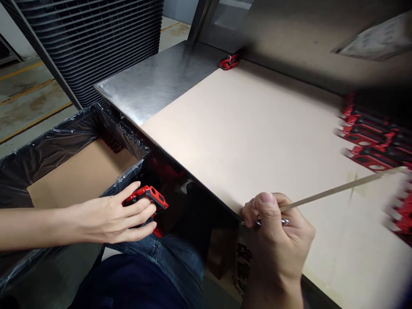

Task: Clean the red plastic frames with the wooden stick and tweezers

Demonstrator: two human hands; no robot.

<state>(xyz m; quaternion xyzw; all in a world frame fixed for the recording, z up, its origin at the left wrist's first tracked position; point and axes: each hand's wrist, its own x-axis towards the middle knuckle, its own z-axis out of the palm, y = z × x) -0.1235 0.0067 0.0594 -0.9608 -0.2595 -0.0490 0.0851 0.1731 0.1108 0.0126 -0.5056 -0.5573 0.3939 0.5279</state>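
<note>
My left hand (pixel 125 216) is over the near side of the lined bin, its fingers curled round a red and black plastic part (pixel 153 195). Some red shows below those fingers as well. My right hand (pixel 280 227) is closed in a fist above the front edge of the table. From it a long, thin, pale strip (pixel 334 188) sticks out to the right, slightly blurred. A small shiny metal piece (pixel 285 222) also shows in this fist; whether it belongs to the strip, I cannot tell.
A beige sheet (pixel 251 128) covers much of the metal table (pixel 154 81). One red and black part (pixel 229 62) lies at its far corner. Several similar parts (pixel 370 137) sit in rows at the right. A black-lined bin (pixel 64 133) containing cardboard (pixel 86 171) stands left, before stacked black trays (pixel 96 38).
</note>
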